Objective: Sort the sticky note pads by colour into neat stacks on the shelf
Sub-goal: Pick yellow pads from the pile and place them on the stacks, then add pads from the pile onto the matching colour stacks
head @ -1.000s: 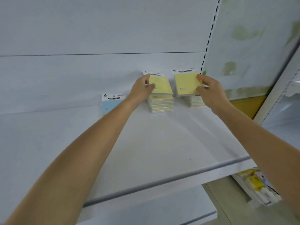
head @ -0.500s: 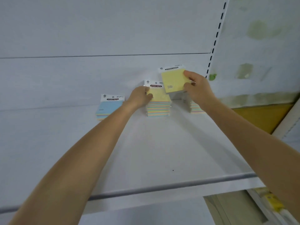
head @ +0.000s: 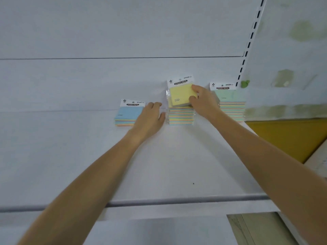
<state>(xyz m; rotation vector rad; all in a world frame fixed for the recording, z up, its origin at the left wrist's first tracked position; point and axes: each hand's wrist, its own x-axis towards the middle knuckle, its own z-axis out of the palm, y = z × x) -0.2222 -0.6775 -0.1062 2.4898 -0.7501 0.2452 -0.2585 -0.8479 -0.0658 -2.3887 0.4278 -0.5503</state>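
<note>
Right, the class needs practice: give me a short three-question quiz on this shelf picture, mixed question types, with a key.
1. True or false: the left hand holds nothing.
2. The pad gripped by the right hand is: A blue, B yellow, C green.
3. How many stacks stand on the shelf?
Key: 1 true; 2 B; 3 three: blue-topped stack, middle stack, green-topped stack.

Right hand lowered yellow pad to middle stack (left hand withdrew).
</note>
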